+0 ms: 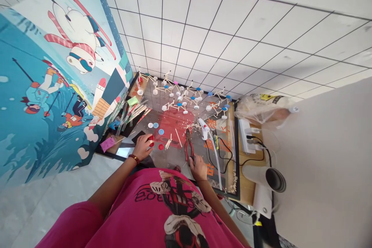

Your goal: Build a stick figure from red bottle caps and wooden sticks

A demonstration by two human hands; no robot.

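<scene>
My left hand (143, 146) rests on the table's near left part, its fingers closed on a small red bottle cap (151, 138). Another red cap (161, 147) lies just right of it, with blue and white caps (155, 125) a little farther off. My right hand (198, 166) sits at the near edge and touches the red handles of a pair of pliers (188, 144) lying on the glass-topped table (171, 159). Short wooden sticks (168, 143) lie between my hands.
Several stick-and-cap figures (186, 97) stand at the far side. A white glue gun (204, 128) lies right of the pliers, a power strip (247, 135) with black cables beyond it, a plastic bag (263, 108) farther back. Craft sticks (132, 114) are heaped at left by the painted wall.
</scene>
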